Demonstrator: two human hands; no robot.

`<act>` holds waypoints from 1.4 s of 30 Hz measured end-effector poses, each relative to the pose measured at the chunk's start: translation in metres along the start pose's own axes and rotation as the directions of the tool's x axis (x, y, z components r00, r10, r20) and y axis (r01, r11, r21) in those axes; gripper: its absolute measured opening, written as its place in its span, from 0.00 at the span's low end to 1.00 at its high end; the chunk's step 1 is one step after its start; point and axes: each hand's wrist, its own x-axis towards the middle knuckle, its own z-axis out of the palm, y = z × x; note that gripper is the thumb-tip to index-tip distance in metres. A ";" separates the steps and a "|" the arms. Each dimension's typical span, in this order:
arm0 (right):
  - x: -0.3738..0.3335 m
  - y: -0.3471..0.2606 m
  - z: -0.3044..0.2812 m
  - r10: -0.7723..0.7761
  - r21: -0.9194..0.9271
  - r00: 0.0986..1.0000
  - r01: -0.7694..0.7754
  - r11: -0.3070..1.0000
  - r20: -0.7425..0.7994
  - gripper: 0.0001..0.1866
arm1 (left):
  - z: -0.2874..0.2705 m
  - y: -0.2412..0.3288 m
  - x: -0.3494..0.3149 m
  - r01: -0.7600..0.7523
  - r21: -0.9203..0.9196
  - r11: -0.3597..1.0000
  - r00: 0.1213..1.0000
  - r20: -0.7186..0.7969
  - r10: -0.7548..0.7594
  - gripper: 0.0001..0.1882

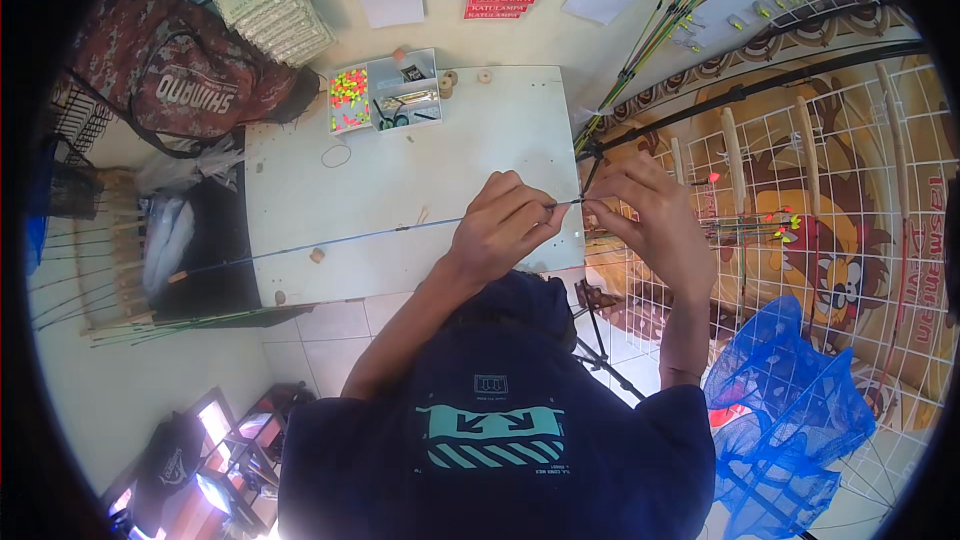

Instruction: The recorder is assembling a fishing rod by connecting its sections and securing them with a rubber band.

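A thin blue fishing rod (340, 242) runs slantwise across the white table, its light brown butt end at the far left over a dark surface. My left hand (500, 225) is closed around the rod close to its right end. Beside it, my right hand (660, 220) pinches the dark, narrow tip between thumb and fingers, just past the table's right edge. Whatever fine detail lies between those fingertips is too small to make out. Below the rod, a small cork-coloured piece (317, 254) lies on the table (480, 145).
At the table's back stands a white compartment tray (384, 130) with bright beads (350, 90) and scissors (392, 119). Wooden spools (485, 76) sit nearby. A patterned bag (185, 80) is at left. To the right are a white wire grid (830, 170) and blue netting (790, 420).
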 end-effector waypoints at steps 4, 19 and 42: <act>0.000 0.002 0.002 0.011 -0.002 1.000 -0.011 1.000 0.006 0.08 | 0.001 0.001 -0.001 -0.004 -0.005 1.000 1.000 -0.008 0.004 0.11; 0.010 0.012 0.000 0.007 0.114 0.988 -0.024 0.993 0.152 0.12 | 0.002 0.000 -0.007 -0.019 0.018 1.000 0.999 0.043 0.019 0.11; 0.003 0.014 -0.005 0.044 0.137 0.985 -0.067 0.988 0.165 0.05 | 0.003 0.000 -0.004 0.020 -0.036 0.999 1.000 0.020 -0.020 0.11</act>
